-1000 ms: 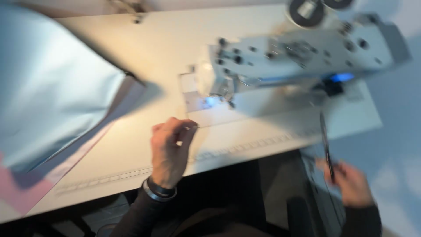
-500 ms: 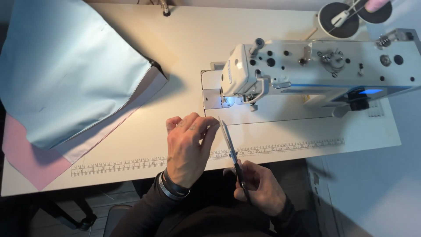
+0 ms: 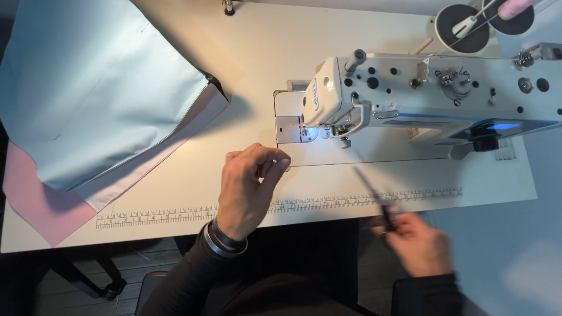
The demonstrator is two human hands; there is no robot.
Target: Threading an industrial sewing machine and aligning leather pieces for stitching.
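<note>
A left hand (image 3: 249, 190) pinches its fingertips together on the sewing table (image 3: 175, 175), perhaps on thread too fine to see, while the blurred right hand (image 3: 418, 243) grips thin scissors (image 3: 374, 196). Pointed blades near fingers risk a nick. Pale blue fabric (image 3: 99, 88) lies left of the white sewing machine (image 3: 421, 96).
</note>
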